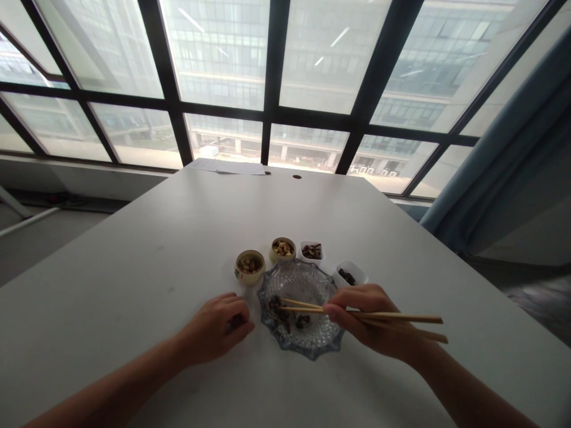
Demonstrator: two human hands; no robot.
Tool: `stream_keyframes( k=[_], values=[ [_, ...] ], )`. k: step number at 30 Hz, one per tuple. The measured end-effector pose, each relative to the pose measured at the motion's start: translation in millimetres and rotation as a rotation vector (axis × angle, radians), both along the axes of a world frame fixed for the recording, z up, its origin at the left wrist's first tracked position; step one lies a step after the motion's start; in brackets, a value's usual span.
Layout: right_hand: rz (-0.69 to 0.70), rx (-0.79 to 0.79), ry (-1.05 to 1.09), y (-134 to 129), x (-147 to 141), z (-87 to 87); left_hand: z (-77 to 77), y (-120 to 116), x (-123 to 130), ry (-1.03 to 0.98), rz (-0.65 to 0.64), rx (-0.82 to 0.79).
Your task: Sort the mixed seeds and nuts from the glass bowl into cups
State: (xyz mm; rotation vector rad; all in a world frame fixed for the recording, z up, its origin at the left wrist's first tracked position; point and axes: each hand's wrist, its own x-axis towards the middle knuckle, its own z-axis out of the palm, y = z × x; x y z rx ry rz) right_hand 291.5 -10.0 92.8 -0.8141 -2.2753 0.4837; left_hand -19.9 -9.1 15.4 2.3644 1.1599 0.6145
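Observation:
My right hand (372, 318) is closed around a pair of wooden chopsticks (401, 316). Their tips reach left over a scalloped clear glass plate (312, 345) and touch a clump of dark, shrivelled pieces (277, 312) on its left side. A smaller dark piece (303, 321) lies apart near the plate's middle. Just left of the plate, my left hand (223, 327) rests on the table with its fingers curled in, and nothing shows in it.
Behind the plate stand a cream bowl (239, 276) of brown pieces, another cream bowl (273, 255) of tan nut-like pieces, a white dish (305, 258) of brown slivers and a white dish (360, 274) of dark bits. Papers (227, 167) lie at the white table's (178, 255) far edge.

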Motion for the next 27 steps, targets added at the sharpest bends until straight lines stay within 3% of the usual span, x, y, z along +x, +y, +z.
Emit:
stream_keyframes(
  k=[14,27],
  values=[
    [0.000,0.085,0.021,-1.3,-7.3,-5.7,0.6,0.5,0.3,0.000,-0.001,-0.006],
    [-0.018,-0.106,0.039,0.8,-3.2,-5.4,-0.8,-0.6,-0.4,0.004,0.001,0.000]
  ],
)
